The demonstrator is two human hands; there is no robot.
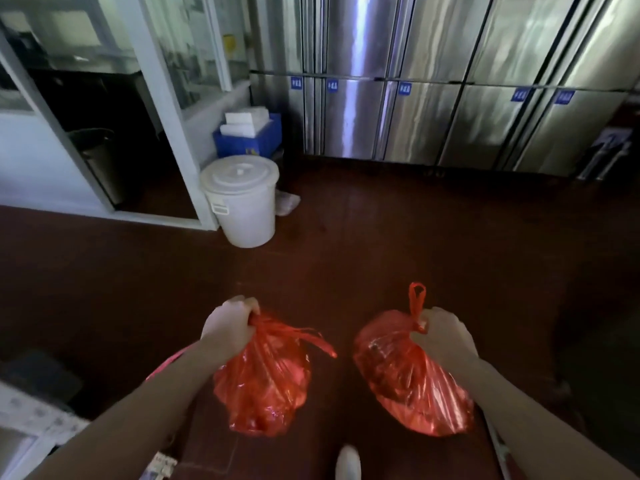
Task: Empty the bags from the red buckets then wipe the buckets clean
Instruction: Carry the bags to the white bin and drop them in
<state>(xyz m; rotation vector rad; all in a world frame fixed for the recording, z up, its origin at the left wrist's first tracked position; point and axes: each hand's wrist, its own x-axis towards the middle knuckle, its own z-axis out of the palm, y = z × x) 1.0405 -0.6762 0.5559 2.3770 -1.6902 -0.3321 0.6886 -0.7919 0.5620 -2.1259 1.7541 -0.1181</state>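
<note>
Grip of left hand (230,329), right hand (441,336) on red bags (263,382) above floor (381,254)

A white lidded bucket (242,206) stands on the dark red floor (381,244) left of centre, and just behind it is a blue crate (249,142) holding white boxes (246,121), beside a white-framed glass partition (166,109). Steel cabinet doors (426,123) bearing small blue labels (404,88) fill the upper right. A dark bin (100,157) shows behind the glass at left, and a white shoe tip (348,464) sits at the bottom edge.
</note>
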